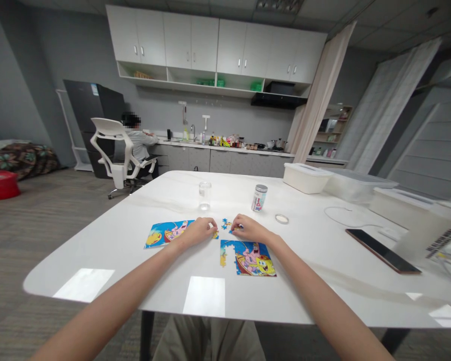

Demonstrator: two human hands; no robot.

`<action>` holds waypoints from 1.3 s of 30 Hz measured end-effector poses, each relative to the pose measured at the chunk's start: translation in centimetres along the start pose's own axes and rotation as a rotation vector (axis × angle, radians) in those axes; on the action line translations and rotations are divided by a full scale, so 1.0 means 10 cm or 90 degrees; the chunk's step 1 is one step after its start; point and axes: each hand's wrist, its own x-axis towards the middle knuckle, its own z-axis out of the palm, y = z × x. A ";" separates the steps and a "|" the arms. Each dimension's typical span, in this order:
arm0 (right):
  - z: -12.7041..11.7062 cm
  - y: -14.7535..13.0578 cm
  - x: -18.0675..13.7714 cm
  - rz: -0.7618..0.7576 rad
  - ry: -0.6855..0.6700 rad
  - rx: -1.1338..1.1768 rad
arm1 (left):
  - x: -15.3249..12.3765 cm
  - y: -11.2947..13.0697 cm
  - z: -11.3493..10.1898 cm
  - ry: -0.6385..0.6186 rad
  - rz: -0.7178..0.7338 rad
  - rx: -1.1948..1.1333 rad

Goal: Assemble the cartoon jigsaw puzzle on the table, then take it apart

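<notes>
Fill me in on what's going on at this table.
A person sits at the white table handling a cartoon jigsaw with bare hands. The left hand rests at the edge of the picture panel on the left. The right hand touches the loose pieces just beyond the partly joined puzzle. A glass, a small jar and a phone lie farther off, untouched.

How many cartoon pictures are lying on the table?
2. One picture lies left, its end under the left hand; a partly assembled puzzle lies nearer the person, by the right hand. Loose pieces lie between the hands; more may be hidden.
</notes>
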 end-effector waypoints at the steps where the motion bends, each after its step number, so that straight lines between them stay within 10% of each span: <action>1: 0.00 0.00 -0.01 0.000 0.003 -0.007 | 0.00 0.00 0.00 0.003 -0.004 0.002; 12: -0.09 -0.02 -0.03 0.072 -0.017 -0.043 | -0.07 -0.07 -0.24 -0.050 0.103 0.341; 30: -0.09 -0.08 -0.01 0.052 0.013 0.009 | -0.13 -0.01 -0.22 -0.088 0.184 0.340; 39: 0.00 -0.28 0.12 0.246 0.082 0.392 | -0.14 0.18 -0.09 0.031 0.161 0.377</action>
